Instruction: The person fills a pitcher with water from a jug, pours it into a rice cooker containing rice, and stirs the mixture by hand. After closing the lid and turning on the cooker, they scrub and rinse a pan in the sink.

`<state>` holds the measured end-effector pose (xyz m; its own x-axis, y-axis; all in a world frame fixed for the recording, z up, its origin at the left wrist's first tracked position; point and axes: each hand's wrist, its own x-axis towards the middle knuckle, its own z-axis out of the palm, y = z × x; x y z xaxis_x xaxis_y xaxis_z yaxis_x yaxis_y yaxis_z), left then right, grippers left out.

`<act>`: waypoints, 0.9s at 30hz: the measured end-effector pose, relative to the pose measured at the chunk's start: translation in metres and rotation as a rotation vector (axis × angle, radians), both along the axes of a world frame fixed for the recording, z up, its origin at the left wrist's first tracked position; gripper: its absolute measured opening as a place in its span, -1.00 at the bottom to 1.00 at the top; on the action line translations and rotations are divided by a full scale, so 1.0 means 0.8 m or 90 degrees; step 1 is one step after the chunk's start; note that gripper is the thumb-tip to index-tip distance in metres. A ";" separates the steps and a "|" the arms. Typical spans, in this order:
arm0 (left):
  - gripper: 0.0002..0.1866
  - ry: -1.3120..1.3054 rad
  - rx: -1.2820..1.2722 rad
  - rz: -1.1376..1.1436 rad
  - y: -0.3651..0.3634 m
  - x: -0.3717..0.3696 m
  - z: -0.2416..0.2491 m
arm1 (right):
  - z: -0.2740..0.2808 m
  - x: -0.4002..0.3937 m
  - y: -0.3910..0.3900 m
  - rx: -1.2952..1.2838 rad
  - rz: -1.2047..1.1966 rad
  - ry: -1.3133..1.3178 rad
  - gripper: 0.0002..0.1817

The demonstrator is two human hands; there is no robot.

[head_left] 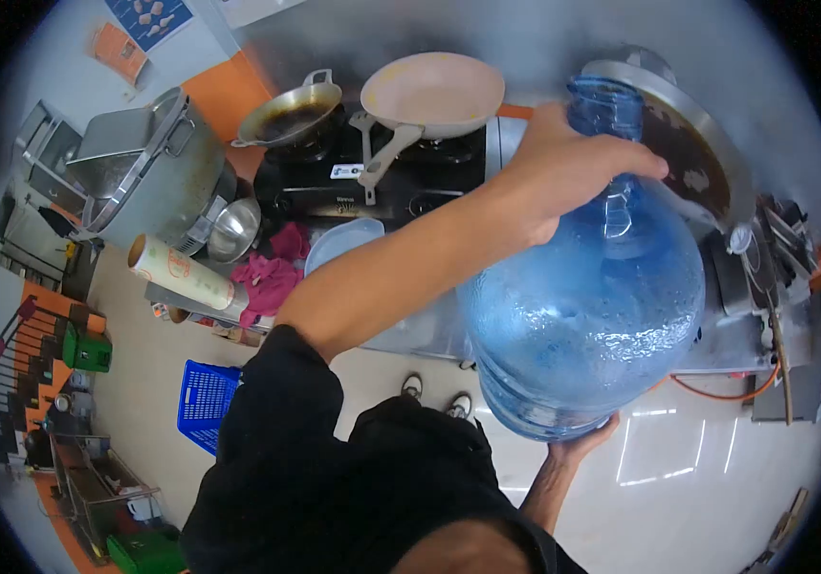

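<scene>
A large, clear blue water jug fills the right middle of the head view, its neck pointing away from me. My left hand grips it at the neck, with the fingers partly hidden behind. Low on the jug, my right hand is closed under the base, holding it from below. Droplets cling to the inside of the jug. Beyond its neck stands a wide metal pot of dark brown liquid, and the jug's mouth overlaps the pot's rim in this view.
A black gas stove carries a pale frying pan and a small wok. Left of it are a big metal pot, a steel bowl, a pink cloth and a paper roll. A blue basket sits on the floor.
</scene>
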<state>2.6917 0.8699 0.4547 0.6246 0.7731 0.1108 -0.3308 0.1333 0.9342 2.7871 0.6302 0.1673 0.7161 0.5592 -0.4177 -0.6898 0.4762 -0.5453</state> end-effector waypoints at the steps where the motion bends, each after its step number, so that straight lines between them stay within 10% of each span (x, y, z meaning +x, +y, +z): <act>1: -0.74 -0.005 0.012 -0.017 0.010 0.010 -0.006 | 0.020 -0.009 0.016 -0.019 -0.011 0.001 -0.27; 10: -0.63 -0.007 0.100 -0.065 0.061 0.068 -0.018 | -0.042 0.006 0.052 0.065 0.050 -0.032 -0.40; 18: -0.50 0.127 0.368 -0.072 0.039 0.078 -0.030 | -0.099 -0.019 0.011 -0.414 0.230 -0.032 -0.58; 27: -0.34 0.151 0.508 -0.041 0.064 0.101 -0.055 | -0.019 -0.179 0.132 -0.084 0.876 -0.781 -0.50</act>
